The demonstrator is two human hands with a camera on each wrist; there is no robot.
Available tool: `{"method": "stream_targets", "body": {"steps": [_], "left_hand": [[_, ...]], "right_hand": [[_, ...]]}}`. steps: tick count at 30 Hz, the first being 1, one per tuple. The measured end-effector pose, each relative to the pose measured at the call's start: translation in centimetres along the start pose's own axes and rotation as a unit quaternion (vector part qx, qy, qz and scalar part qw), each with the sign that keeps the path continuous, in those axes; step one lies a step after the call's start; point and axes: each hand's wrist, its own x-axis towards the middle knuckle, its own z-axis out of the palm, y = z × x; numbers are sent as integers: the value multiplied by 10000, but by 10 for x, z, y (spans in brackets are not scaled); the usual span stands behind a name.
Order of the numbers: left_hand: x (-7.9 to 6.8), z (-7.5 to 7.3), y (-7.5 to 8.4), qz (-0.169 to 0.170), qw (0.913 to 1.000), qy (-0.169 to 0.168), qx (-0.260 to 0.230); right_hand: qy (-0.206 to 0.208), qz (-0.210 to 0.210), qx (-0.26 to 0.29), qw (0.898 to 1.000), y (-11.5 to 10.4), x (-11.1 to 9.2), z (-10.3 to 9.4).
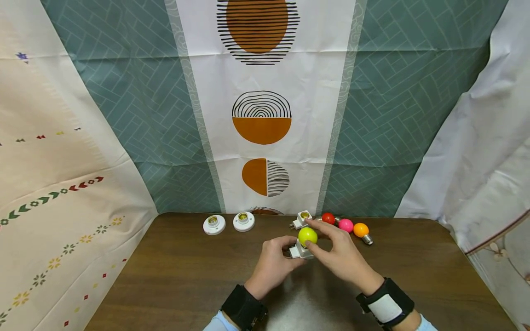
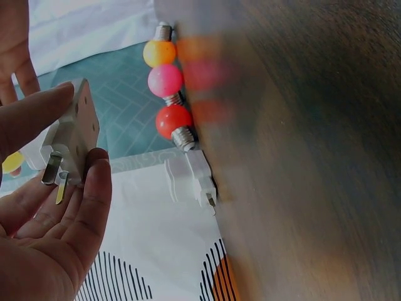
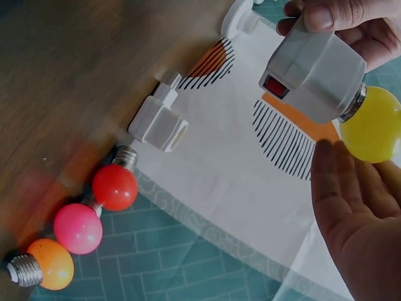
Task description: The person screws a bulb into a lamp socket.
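Observation:
My left hand (image 1: 274, 262) grips a white plug-in bulb socket (image 2: 78, 125), thumb on one side and fingers on the other. Two metal prongs stick out of the socket, and a red switch shows on it in the right wrist view. A yellow bulb (image 3: 371, 125) sits in its mouth, with a bit of metal base visible at the joint. My right hand (image 1: 337, 253) has thumb and index finger about the bulb, the thumb tip over its near side. Its other fingers (image 3: 357, 194) stretch out fairly straight below the bulb.
Behind my hands lies another white plug-in socket (image 1: 303, 218). To its right are a red bulb (image 1: 328, 218), a pink bulb (image 1: 346, 225) and an orange bulb (image 1: 361, 230). Two round white sockets (image 1: 214, 225) stand at the table's back edge, before a patterned cloth (image 1: 265, 82).

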Motion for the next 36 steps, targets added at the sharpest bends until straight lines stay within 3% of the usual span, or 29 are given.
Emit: {"method": "stream_targets", "body": {"steps": [19, 28, 36], "left_hand": [[0, -2, -1, -75, 10000, 9, -20], [0, -3, -2, -142, 9999, -68, -21], [0, -2, -3, -63, 10000, -57, 3]], "right_hand": [[206, 38, -197, 9996, 2, 4, 4], [50, -259, -110, 9996, 3, 2, 4], [288, -310, 26, 9991, 2, 4, 5]]}}
